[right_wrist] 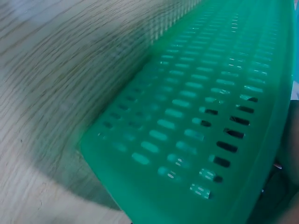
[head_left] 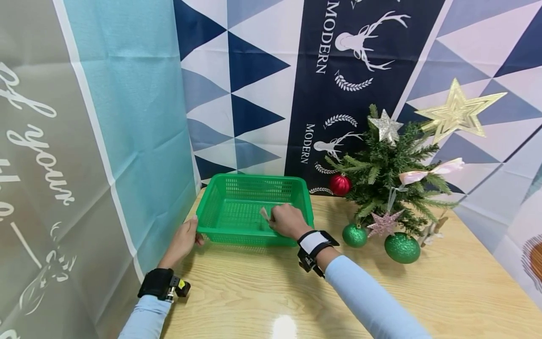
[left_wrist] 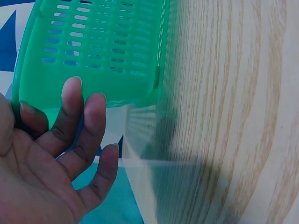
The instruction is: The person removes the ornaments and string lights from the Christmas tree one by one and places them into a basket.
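A green plastic basket (head_left: 250, 238) with slotted walls rests on the wooden table. My left hand (head_left: 185, 241) grips its near left corner; in the left wrist view the left hand (left_wrist: 60, 154) has its index finger at the rim and the other fingers loosely bent along the outside wall. Over the near right part of the basket, my right hand (head_left: 289, 220) has curled fingers and pinches a small pale strip-like thing (head_left: 265, 214). What hangs below the strip is too small to make out. In the right wrist view the basket wall (right_wrist: 187, 116) hides most of that hand.
To the right stands a small artificial tree (head_left: 377, 165) with a gold star (head_left: 458, 112), a silver star (head_left: 385, 127), a red ball (head_left: 340, 184), green balls (head_left: 402, 248), a pink star (head_left: 384, 223) and a pink bow (head_left: 432, 171). Patterned cloth (head_left: 254, 94) hangs behind the table (head_left: 237, 292).
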Action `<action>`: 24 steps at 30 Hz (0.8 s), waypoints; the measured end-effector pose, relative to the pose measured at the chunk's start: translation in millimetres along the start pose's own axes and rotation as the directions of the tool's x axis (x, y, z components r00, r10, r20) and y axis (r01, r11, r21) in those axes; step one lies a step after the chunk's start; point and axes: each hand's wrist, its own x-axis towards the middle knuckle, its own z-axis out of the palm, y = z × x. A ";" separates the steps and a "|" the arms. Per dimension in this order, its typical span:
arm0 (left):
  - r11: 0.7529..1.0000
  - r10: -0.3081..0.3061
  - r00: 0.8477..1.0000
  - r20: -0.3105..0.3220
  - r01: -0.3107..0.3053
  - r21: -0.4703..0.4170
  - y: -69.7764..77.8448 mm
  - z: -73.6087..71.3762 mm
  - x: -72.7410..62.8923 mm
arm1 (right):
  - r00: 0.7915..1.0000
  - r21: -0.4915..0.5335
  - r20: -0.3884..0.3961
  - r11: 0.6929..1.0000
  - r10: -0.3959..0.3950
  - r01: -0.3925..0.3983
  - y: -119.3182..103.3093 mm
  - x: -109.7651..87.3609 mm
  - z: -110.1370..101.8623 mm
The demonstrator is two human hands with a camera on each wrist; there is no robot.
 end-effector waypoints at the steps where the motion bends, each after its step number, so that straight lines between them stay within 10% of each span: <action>1: 1.000 0.000 1.000 0.000 0.000 0.001 0.1 0.0 -0.1 | 1.000 -0.001 0.001 1.000 0.002 -0.002 -0.6 0.4 0.5; 24: 1.000 -0.004 1.000 0.002 0.004 -0.007 2.3 -1.0 -0.6 | 0.990 0.046 0.109 0.995 0.087 -0.093 -14.1 11.3 0.7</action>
